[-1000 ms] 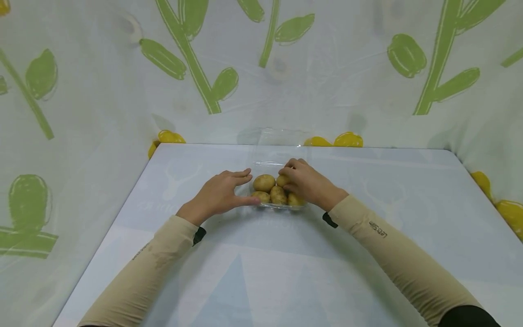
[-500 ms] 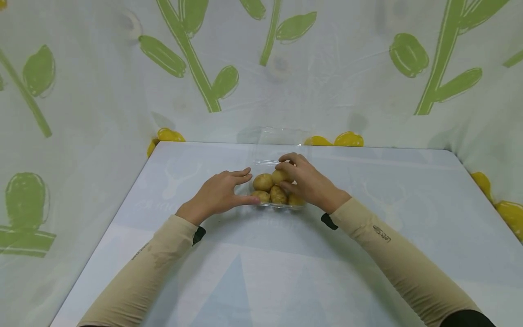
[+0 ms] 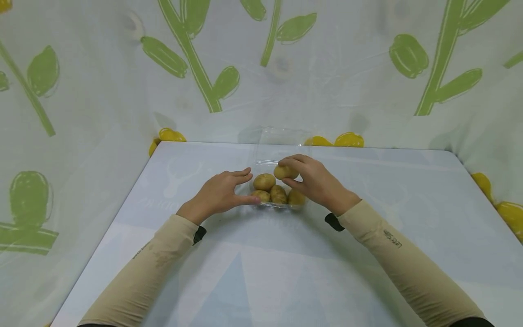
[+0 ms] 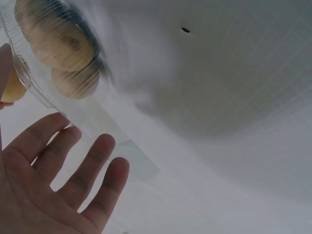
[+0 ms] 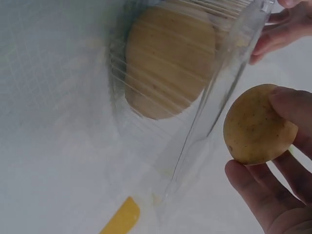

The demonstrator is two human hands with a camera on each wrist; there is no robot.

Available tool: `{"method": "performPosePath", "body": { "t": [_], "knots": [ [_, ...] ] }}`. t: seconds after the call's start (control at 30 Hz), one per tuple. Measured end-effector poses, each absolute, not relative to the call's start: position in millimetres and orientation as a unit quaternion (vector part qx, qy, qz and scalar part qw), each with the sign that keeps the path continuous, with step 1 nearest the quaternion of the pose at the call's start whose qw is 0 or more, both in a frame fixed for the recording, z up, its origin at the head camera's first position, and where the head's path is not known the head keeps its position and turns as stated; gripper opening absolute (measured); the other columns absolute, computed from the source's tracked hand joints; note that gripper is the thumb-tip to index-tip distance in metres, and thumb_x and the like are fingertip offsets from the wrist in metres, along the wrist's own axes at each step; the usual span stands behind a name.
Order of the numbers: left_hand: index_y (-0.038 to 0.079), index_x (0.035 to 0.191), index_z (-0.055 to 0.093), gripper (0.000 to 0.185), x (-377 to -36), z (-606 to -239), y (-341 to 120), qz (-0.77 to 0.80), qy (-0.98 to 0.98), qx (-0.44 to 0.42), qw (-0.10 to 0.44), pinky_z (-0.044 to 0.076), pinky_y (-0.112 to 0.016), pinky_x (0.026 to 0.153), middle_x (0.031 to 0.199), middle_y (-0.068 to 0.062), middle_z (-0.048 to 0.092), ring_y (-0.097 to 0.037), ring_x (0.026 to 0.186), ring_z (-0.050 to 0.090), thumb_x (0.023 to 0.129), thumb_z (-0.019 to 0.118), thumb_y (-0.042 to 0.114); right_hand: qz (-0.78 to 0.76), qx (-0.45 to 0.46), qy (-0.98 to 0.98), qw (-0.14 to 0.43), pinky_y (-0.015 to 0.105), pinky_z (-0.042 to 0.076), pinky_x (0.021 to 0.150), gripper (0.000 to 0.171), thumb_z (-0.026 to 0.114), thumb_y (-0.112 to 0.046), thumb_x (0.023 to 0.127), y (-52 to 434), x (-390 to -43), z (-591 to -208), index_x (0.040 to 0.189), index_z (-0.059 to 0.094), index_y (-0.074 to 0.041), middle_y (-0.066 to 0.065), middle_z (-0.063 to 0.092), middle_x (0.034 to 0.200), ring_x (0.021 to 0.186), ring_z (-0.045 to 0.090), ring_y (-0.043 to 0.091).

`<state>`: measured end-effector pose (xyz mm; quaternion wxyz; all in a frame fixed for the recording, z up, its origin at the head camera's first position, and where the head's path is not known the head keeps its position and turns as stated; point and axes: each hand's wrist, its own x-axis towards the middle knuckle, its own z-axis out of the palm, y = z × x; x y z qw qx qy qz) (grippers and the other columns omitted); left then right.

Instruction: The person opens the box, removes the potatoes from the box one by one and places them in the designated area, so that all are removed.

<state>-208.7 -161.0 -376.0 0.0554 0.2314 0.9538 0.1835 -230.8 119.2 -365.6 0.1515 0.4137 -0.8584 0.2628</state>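
Note:
A clear plastic clamshell box (image 3: pixel 278 206) lies on the table with several potatoes (image 3: pixel 264 182) in it. My right hand (image 3: pixel 316 179) pinches one potato (image 3: pixel 284 172) between thumb and fingers at the box's back right. In the right wrist view this potato (image 5: pixel 256 126) is above the rim, apart from the box wall. At the box's left side, my left hand (image 3: pixel 218 193) has its fingers spread and the thumb over the front left edge. The left wrist view shows its fingers (image 4: pixel 100 156) straight beside the clear rim (image 4: pixel 36 90); whether they touch it I cannot tell.
The box's transparent lid (image 3: pixel 282 141) stands raised at the back, by the table's far edge. A white table (image 3: pixel 253 281) with pale blue prints spreads around the box. Behind and beside it hangs a white cloth (image 3: pixel 335 91) with green and yellow plant prints.
My right hand has lifted a potato from the back right of the box and drawn slightly to the right with it. The left hand has stayed in place.

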Motion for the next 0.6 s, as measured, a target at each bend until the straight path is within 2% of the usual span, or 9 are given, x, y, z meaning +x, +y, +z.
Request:
{"method": "performPosePath", "body": {
  "t": [0.27,0.6],
  "knots": [
    [0.013,0.148,0.054,0.087,-208.7,-375.9,-161.0,0.185,0.953,0.232,0.056,0.043,-0.050,0.107,0.158,0.002,0.041,-0.033,0.135,0.050,0.084,0.068,0.070,0.297,0.412,-0.845,0.167,0.034,0.053,0.094,0.042,0.083,-0.006,0.084,134.4,-224.8,-361.7,0.123,0.068,-0.004,0.007,0.067,0.123,0.114,0.063,0.022],
    [0.014,0.149,0.053,0.087,-208.0,-376.3,-160.8,0.185,0.954,0.229,0.059,0.042,-0.051,0.108,0.158,0.002,0.041,-0.033,0.137,0.048,0.084,0.068,0.070,0.320,0.366,-0.856,0.174,0.036,0.058,0.083,0.044,0.084,-0.003,0.082,163.9,-227.2,-356.0,0.123,0.068,-0.002,0.008,0.068,0.121,0.102,0.066,0.020]
  ]
}}
